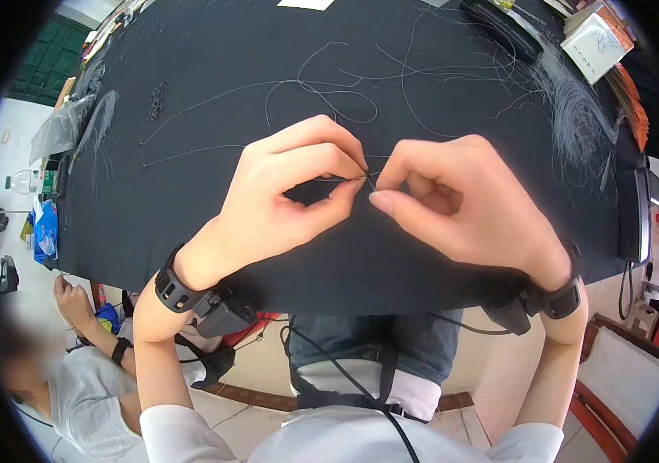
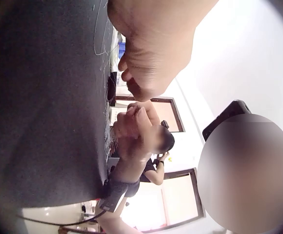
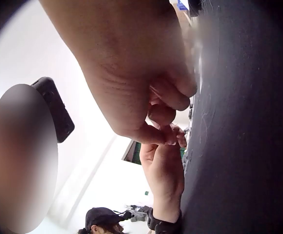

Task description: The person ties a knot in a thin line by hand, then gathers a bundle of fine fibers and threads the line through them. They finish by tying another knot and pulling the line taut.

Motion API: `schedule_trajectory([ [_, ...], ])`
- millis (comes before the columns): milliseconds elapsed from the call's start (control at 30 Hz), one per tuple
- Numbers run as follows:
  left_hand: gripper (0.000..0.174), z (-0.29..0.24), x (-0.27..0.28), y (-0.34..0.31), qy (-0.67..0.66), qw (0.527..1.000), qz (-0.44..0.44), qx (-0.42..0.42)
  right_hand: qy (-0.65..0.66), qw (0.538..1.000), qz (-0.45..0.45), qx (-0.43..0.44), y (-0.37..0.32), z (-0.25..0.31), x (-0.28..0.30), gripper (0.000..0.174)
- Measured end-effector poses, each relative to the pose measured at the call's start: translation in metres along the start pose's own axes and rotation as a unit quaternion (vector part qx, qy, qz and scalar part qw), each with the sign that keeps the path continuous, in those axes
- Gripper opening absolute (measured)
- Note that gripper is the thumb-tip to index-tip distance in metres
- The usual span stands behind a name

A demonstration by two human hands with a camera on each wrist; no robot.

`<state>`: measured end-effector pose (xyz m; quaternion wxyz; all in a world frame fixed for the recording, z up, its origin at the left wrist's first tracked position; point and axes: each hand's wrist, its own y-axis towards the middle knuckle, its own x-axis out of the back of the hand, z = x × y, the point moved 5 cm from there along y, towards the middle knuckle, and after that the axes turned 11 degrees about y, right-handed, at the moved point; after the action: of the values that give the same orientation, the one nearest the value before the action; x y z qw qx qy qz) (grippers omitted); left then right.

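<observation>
Over the black table (image 1: pixel 190 201), in the head view, the left hand (image 1: pixel 287 185) pinches thin dark thread (image 1: pixel 190 152) between thumb and fingertips. Close beside it the right hand (image 1: pixel 468 201) has its index finger and thumb near the same crossing strands, thumb tip slightly apart from the index finger; whether it grips a strand is too fine to tell. Its other fingers are curled. In the left wrist view the left hand (image 2: pixel 153 48) hides the thread; in the right wrist view the right hand (image 3: pixel 132 83) covers most of the work.
Loose strands (image 1: pixel 321 91) lie beyond the hands. A large thread bundle (image 1: pixel 580 108) is at the right, another bundle (image 1: pixel 98 123) and a plastic bag (image 1: pixel 59 131) at the left. A black device (image 1: pixel 633 216) stands on the right edge. A person (image 1: pixel 90 386) sits at lower left.
</observation>
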<state>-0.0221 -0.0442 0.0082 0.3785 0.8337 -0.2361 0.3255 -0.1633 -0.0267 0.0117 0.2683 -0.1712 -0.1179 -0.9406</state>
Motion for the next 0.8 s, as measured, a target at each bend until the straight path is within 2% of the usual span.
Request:
schedule_trajectory([
  [267,0.017,-0.003,-0.005,-0.002,-0.052,0.998,0.025,-0.039,-0.022,0.997,-0.076,0.022,0.002,-0.009,0.008,0.011],
  [433,0.018,-0.004,-0.002,-0.003,-0.063,0.997,0.022,-0.045,-0.015,0.997,-0.073,0.013,0.003,-0.015,0.005,0.010],
  [633,0.015,-0.001,0.002,-0.002,-0.062,0.997,-0.032,-0.032,-0.005,0.999,-0.041,-0.024,0.004,-0.015,-0.001,0.012],
  [800,0.013,0.006,0.002,-0.005,-0.044,0.998,-0.022,0.028,0.001,0.999,-0.032,0.003,0.003,-0.013,-0.005,0.011],
])
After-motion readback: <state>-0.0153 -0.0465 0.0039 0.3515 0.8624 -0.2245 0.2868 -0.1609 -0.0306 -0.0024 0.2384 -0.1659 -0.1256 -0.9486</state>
